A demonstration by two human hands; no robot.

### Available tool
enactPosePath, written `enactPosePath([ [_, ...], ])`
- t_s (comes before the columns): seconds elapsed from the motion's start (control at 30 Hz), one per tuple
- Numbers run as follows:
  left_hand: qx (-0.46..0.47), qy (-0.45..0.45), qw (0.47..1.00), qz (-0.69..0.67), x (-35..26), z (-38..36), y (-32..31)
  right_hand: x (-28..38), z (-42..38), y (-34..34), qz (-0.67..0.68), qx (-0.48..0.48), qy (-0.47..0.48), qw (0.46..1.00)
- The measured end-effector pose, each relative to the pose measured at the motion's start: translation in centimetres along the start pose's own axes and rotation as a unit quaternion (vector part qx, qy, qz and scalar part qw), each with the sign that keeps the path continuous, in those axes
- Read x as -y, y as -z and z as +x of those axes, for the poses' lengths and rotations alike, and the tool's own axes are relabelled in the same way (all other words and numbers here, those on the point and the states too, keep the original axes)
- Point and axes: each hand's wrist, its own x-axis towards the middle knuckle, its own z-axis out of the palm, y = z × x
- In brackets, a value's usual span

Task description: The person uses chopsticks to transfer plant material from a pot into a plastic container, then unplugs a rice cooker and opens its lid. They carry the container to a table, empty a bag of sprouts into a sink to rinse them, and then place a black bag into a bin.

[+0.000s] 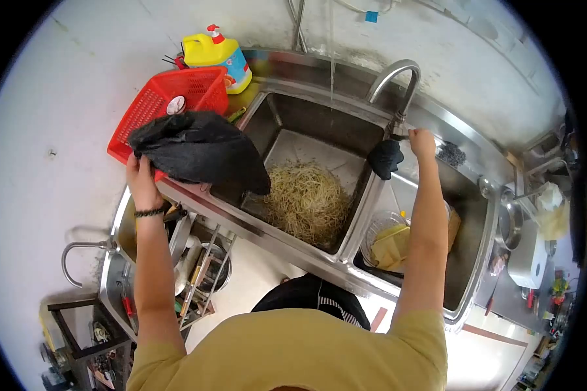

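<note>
My left hand (143, 182) is closed on the edge of a black plastic bag (199, 150), which hangs over the red basket's corner and the left basin's near-left rim. My right hand (422, 142) is closed beside the base of the curved faucet (407, 81). A dark strip shows at its fingertips, with a crumpled black piece (385, 159) by the basin divider; exactly what the fingers grip is hard to make out. A heap of bean sprouts (306, 203) lies in the left sink basin (287, 146).
Thin water falls into the left basin. In the right basin (466, 260) is a clear bowl with yellowish pieces (391, 247), partly behind my right arm. A red basket (137, 124) and a yellow pump jug (215, 55) stand at the left. Steel pans (510, 221) lie at the right.
</note>
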Motion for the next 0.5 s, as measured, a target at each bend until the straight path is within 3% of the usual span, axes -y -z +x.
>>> enactPosePath([
  [0.03,0.003,-0.001,1.0,-0.002,-0.1,-0.5,0.5,0.1,0.0,0.2,-0.011,0.037,-0.006,0.999],
  [0.2,0.025,0.032,0.998,-0.045,0.0,-2.6,0.9,0.8,-1.9,-0.4,-0.072,-0.008,0.025,0.997],
  [0.23,0.032,0.029,0.998,-0.05,-0.4,-3.0,0.6,2.6,-3.5,0.9,-0.025,-0.041,0.015,0.999],
  [0.27,0.037,0.037,0.996,-0.073,-1.1,-3.6,0.1,3.3,-4.9,0.3,0.052,-0.167,0.063,0.983],
  [0.3,0.043,0.046,0.993,-0.096,-1.8,-4.2,-0.1,4.8,-6.5,-0.3,0.064,-0.216,0.061,0.972],
  [0.33,0.053,0.045,0.992,-0.101,-2.4,-4.7,-0.1,7.4,-9.5,0.9,0.134,-0.15,0.037,0.979],
  [0.37,0.09,0.036,0.989,-0.115,-3.0,-5.1,-0.2,9.0,-12.3,-0.2,0.229,-0.162,0.066,0.958],
  [0.4,0.128,0.026,0.983,-0.129,-3.8,-5.4,-0.4,10.7,-15.4,-1.6,0.267,-0.106,0.054,0.956],
  [0.43,0.152,0.022,0.97,-0.188,-5.0,-5.9,-0.8,11.9,-18.4,-2.5,0.283,0.072,0.039,0.956],
  [0.47,0.162,0.018,0.968,-0.193,-5.9,-5.8,-0.2,13.9,-21.5,-1.7,0.299,0.156,0.007,0.941],
  [0.5,0.196,-0.211,0.958,-0.017,-6.7,-5.6,0.5,15.1,-24.2,-2.8,0.356,0.192,-0.005,0.915],
])
